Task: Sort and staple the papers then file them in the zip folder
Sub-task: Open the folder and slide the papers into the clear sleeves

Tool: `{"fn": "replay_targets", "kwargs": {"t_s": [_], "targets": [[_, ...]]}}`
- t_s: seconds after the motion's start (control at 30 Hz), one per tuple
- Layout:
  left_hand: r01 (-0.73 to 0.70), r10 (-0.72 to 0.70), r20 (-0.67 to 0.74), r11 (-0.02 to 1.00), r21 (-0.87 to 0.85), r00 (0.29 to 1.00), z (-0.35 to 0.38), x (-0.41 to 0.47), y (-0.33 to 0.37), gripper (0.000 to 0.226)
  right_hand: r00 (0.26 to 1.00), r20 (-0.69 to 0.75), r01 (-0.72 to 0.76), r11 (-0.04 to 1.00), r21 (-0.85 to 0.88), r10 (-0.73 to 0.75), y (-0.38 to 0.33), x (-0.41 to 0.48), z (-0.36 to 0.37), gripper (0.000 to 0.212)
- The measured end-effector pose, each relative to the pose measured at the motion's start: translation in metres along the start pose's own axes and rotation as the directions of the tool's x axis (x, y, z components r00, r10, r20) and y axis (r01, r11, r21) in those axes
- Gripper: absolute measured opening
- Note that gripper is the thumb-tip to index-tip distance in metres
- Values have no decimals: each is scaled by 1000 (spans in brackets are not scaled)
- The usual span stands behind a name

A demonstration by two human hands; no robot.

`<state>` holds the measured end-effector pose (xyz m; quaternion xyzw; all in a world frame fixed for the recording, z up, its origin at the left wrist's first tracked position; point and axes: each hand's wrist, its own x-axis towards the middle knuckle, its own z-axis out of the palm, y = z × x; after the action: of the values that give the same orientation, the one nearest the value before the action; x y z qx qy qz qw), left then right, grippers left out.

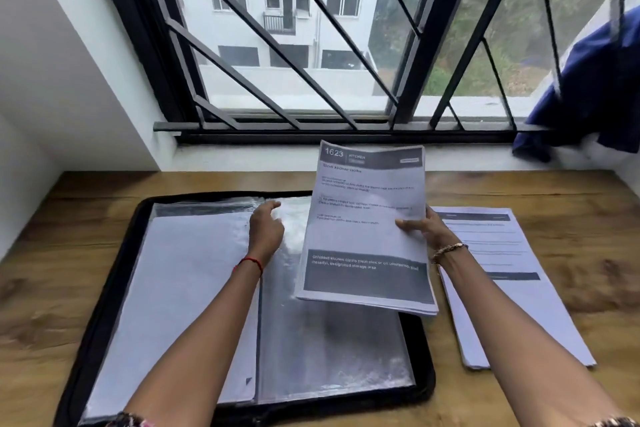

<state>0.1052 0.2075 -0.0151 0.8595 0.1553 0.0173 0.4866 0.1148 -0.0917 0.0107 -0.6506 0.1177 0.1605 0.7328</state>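
- Right hand [433, 229] pinches the "1623 KITCHEN" paper set [367, 229] at its right edge, thumb on top, and holds it tilted above the right half of the zip folder [417, 357].
- Left hand [266, 230] has its fingers curled at the top edge of a clear sleeve [332, 350]; can't tell if it actually pinches the plastic.
- Folder lies open and flat on the table [571, 204]. The left sleeve already holds filed papers [187, 288]; no staple or stapler visible.
- Risk: the set is held by one edge only, so the free side may droop and fan out, and a corner could catch the sleeve mouth and crumple.
- Risk: if the sleeve mouth isn't held open, the sheets may slide on top of the plastic or into the wrong pocket.
- Risk: the loose stack [502, 288] lies just right of the folder, under the right forearm, so a sweep of the arm could scatter it.
- Surface: wood-grain table, set against the window sill.
- Room: a black-barred window [311, 45] looks onto a white building and greenery. White wall [52, 62] at left, blue cloth [595, 90] hanging at right over the sill.
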Motion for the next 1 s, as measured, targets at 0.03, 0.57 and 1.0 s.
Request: {"fn": "replay_targets", "kwargs": {"t_s": [0.03,0.57,1.0], "targets": [[-26,26,5,999,47,1000,1,6,-3,40,1000,1,-1,1000,9,1,0,4,0,62],[-220,252,-41,904,366,967,9,44,-11,9,996,78,-40,994,102,32,7,34,-11,92],[-350,385,-41,873,341,922,8,30,-21,13,957,-31,288,951,115,-287,-69,51,28,65]]}}
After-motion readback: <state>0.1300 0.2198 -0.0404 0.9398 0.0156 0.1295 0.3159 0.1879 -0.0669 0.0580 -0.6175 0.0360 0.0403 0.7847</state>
